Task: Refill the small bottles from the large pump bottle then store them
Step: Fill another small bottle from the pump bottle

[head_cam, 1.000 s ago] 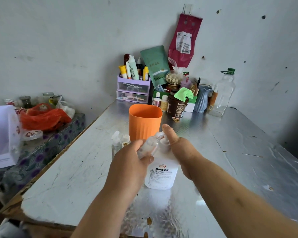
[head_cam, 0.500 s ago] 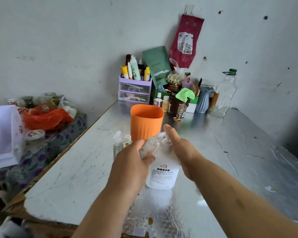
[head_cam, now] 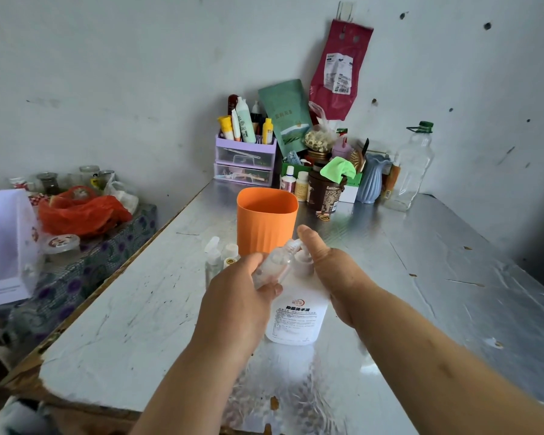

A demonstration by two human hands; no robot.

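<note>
left hand grips tilted small clear bottle at pump bottle; right hand beside pump, fingers hidden; tabletop open rightward.

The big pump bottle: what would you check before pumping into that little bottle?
1. Grip of the left hand on the small bottle: ok, fingers wrap it.
2. Mouth of the small bottle under the pump spout: cannot tell, they overlap and blur.
3. Stance of the large pump bottle on the table: ok, upright.
4. Place of the right hand: ok, at the pump head with thumb raised; its fingers are hidden.
5. Fill level in the small bottle: cannot tell.
6. Stance of the orange cup behind: ok, upright.
</note>
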